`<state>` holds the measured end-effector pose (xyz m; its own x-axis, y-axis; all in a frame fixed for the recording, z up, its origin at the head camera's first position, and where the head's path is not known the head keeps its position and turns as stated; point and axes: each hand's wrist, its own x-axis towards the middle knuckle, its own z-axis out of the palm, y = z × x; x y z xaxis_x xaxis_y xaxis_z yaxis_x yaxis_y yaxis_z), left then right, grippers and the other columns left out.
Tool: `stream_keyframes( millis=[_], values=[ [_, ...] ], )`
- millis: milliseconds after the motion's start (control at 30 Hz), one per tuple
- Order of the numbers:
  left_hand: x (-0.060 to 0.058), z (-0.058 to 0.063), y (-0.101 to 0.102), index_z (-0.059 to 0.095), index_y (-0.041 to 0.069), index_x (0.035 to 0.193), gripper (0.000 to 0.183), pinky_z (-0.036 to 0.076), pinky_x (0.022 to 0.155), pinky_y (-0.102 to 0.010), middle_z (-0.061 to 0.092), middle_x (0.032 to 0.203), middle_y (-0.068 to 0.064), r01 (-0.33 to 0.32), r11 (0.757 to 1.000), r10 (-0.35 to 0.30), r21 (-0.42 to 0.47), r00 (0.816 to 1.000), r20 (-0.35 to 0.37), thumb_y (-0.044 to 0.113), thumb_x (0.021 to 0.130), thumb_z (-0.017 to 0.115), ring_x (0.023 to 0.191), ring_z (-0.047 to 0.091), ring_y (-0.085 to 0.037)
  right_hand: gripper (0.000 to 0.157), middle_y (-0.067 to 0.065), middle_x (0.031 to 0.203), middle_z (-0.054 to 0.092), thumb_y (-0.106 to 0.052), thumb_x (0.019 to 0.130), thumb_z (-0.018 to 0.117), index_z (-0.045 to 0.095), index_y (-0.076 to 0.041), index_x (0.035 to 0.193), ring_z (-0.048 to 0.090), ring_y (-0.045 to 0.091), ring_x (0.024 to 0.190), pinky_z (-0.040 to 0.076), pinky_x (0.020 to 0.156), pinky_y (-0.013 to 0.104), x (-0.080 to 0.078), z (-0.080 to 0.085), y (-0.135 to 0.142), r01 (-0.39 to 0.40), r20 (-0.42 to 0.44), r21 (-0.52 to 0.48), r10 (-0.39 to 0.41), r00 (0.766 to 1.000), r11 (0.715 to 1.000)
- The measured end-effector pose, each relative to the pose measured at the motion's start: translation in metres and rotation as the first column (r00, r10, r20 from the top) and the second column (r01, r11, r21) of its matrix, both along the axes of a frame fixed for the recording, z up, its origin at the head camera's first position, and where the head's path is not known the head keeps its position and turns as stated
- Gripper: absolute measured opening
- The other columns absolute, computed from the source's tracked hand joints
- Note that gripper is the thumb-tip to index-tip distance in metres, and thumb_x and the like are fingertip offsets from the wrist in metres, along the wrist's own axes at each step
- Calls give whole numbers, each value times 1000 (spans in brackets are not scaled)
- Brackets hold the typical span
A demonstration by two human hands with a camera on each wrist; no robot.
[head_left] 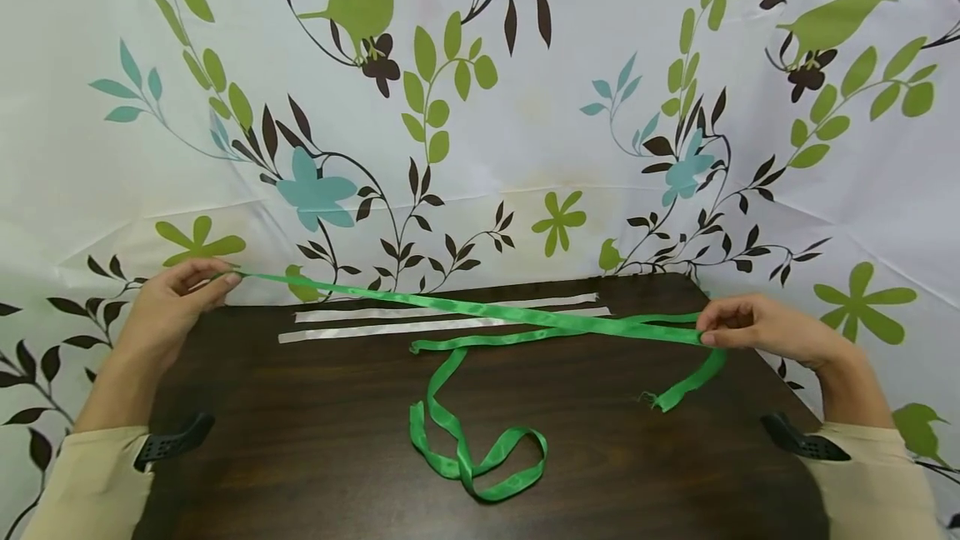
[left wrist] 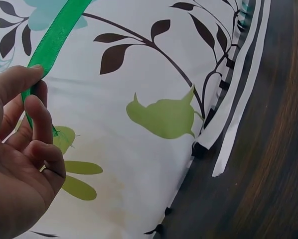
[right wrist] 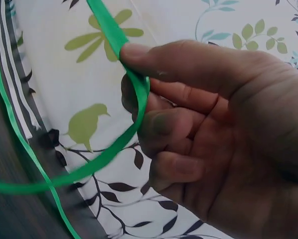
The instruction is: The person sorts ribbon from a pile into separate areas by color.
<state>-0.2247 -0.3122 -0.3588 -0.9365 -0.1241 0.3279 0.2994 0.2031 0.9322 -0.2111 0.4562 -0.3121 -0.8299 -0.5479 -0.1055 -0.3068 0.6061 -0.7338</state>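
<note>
A green ribbon (head_left: 450, 305) stretches taut between the two hands above the table. At its left end, my left hand (head_left: 180, 294) pinches it between thumb and fingers, raised higher than the other. The right hand (head_left: 761, 327) pinches the same ribbon near its other end, and a loose tail (head_left: 693, 382) with a frayed tip hangs below. In the left wrist view the ribbon (left wrist: 59, 37) runs up from the thumb; in the right wrist view the ribbon (right wrist: 106, 25) bends round the fingers and curves away.
Another green ribbon (head_left: 495, 340) lies across the dark wooden table (head_left: 300, 440), with a looped green length (head_left: 517, 486) toward the front. Behind are two white ribbon strips (head_left: 390, 328) side by side. A patterned cloth (head_left: 525, 123) with birds and leaves hangs behind.
</note>
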Motion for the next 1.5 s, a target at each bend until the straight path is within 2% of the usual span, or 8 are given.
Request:
stream_keyframes(
  millis=[200, 467, 600, 867, 1033, 1167, 1400, 1500],
  values=[
    [3, -7, -4, 57, 1, 113, 35, 44, 61, -18, 61, 90, 9, -77, 983, 89, -167, 994, 61, 21, 86, 67, 72, 55, -9, 16, 8, 95, 63, -21, 90, 62, 65, -13, 103, 53, 21, 85, 46, 69, 36, 0, 5, 8, 91, -13, 71, -91, 996, 993],
    [12, -18, -14, 57, 4, 112, 36, 43, 61, -18, 61, 91, 9, -89, 965, 117, -247, 988, 103, 26, 86, 67, 73, 55, -8, 16, 12, 98, 62, -21, 91, 61, 63, -12, 105, 56, 27, 85, 47, 68, 35, -3, 4, 21, 54, 2, 109, -54, 999, 993],
    [14, -24, -23, 56, 4, 113, 38, 43, 62, -19, 62, 91, 9, -69, 953, 111, -294, 986, 128, 28, 86, 67, 76, 54, -10, 18, 8, 99, 63, -23, 91, 61, 64, -13, 105, 57, 30, 87, 47, 70, 35, -10, 8, 31, 66, 9, 151, -68, 998, 986],
    [18, -34, -32, 58, 7, 110, 36, 43, 62, -26, 61, 92, -8, 17, 903, 69, -429, 980, 185, 33, 87, 65, 79, 54, -17, 23, 6, 94, 63, -30, 89, 63, 64, -13, 105, 55, 32, 87, 46, 70, 38, -32, 9, 44, 152, -39, 216, -147, 988, 965],
    [17, -41, -31, 59, 10, 109, 38, 43, 66, -31, 60, 100, -9, 75, 867, 56, -493, 968, 244, 40, 86, 65, 86, 53, -15, 25, 9, 91, 63, -30, 88, 64, 65, -11, 105, 54, 33, 82, 46, 66, 39, -45, -5, 54, 187, -40, 201, -182, 982, 962],
    [17, -46, -29, 60, 11, 106, 35, 43, 65, -32, 61, 98, -12, 119, 846, 12, -520, 970, 241, 38, 85, 66, 82, 53, -19, 26, 13, 88, 61, -29, 87, 66, 66, -10, 103, 53, 32, 76, 46, 62, 38, -55, -22, 63, 220, -27, 168, -219, 975, 961],
    [14, -53, -18, 63, 14, 100, 29, 43, 59, -30, 63, 91, -7, 165, 789, -40, -592, 975, 219, 37, 84, 68, 76, 58, -24, 28, 22, 89, 59, -26, 85, 68, 65, -5, 102, 53, 36, 73, 45, 57, 36, -69, -57, 76, 257, 26, 128, -263, 965, 958],
    [10, -58, -12, 63, 14, 99, 28, 45, 61, -31, 64, 95, -6, 197, 786, -70, -586, 970, 232, 36, 83, 69, 79, 61, -25, 26, 23, 83, 58, -25, 86, 67, 65, -3, 102, 52, 35, 67, 43, 53, 37, -70, -66, 81, 259, 31, 140, -266, 963, 956]
  ],
)
